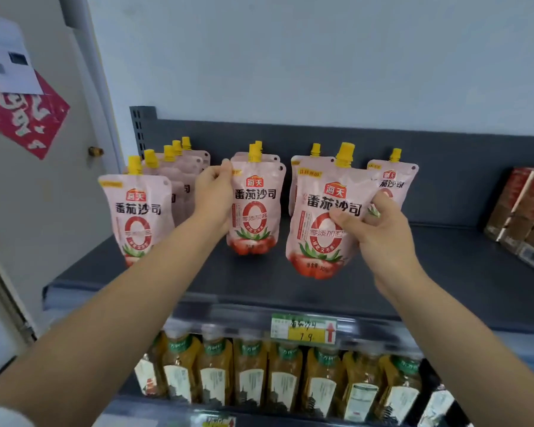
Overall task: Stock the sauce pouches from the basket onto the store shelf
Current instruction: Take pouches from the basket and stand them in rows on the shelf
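Note:
Pink tomato-sauce pouches with yellow caps stand in rows on the dark grey shelf (444,266). My left hand (213,195) grips the upper left edge of the front pouch of the middle row (256,211), which stands upright on the shelf. My right hand (373,226) pinches another pouch (318,217) by its right side, thumb on its front, holding it upright just at the shelf surface in front of a pouch behind it. A row of several pouches (136,214) stands at the left. One more pouch (395,180) stands at the right rear. The basket is out of view.
Brown cartons (524,211) lie at the shelf's right end. Below the shelf edge hangs a yellow price tag (302,329), and under it stands a row of yellow drink bottles (284,374). A door with a red paper decoration (25,118) is at the left.

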`<state>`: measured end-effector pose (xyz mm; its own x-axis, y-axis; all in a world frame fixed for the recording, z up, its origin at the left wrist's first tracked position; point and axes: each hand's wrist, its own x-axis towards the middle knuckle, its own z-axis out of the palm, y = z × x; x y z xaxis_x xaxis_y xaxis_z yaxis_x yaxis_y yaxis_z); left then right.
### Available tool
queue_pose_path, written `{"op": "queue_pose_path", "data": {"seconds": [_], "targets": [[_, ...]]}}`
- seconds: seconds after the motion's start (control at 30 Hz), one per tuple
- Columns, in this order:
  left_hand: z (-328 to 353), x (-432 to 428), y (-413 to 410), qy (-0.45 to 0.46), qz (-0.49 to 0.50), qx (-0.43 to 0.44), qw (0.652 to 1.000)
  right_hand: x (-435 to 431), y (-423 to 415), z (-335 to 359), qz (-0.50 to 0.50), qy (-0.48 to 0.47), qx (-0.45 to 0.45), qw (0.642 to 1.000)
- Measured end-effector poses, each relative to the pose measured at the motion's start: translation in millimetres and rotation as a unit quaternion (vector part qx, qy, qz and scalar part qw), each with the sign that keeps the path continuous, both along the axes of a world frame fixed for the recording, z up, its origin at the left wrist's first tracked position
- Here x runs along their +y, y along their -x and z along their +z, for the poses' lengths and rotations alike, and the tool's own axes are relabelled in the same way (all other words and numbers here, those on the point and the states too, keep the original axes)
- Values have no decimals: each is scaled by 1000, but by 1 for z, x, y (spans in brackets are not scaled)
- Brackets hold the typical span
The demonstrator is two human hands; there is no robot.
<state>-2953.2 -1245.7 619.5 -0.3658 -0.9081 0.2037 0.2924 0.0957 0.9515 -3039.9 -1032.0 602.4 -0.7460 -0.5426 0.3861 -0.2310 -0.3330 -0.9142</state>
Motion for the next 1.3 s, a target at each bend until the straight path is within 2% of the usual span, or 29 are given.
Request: {"op": "queue_pose_path", "data": {"seconds": [0.17, 0.4, 0.53, 0.63, 0.77, 1.0, 1.3], "targets": [[-14, -22, 20, 6, 10, -17, 1000, -14, 19, -11, 23, -18, 14, 999], [-30, -23, 16, 92, 8, -47, 995, -32, 20, -26, 25, -33, 13, 999], [-41, -24, -1, 83, -86, -75, 990, -40, 18, -31, 26, -28, 9, 999], [-53, -23, -7, 134, -146, -127, 972, -43, 16, -32, 26, -28, 8, 999], [-57, -26, -8, 198, -141, -175, 954, -47, 15, -35, 27, -27, 8, 999], [-62, -28, 2, 212, -149, -171, 951, -44, 18, -37, 21, -39, 5, 999], [-67, -28, -3, 222, -157, -150, 951, -36, 23, -33, 49, -116, 51, 991]]}}
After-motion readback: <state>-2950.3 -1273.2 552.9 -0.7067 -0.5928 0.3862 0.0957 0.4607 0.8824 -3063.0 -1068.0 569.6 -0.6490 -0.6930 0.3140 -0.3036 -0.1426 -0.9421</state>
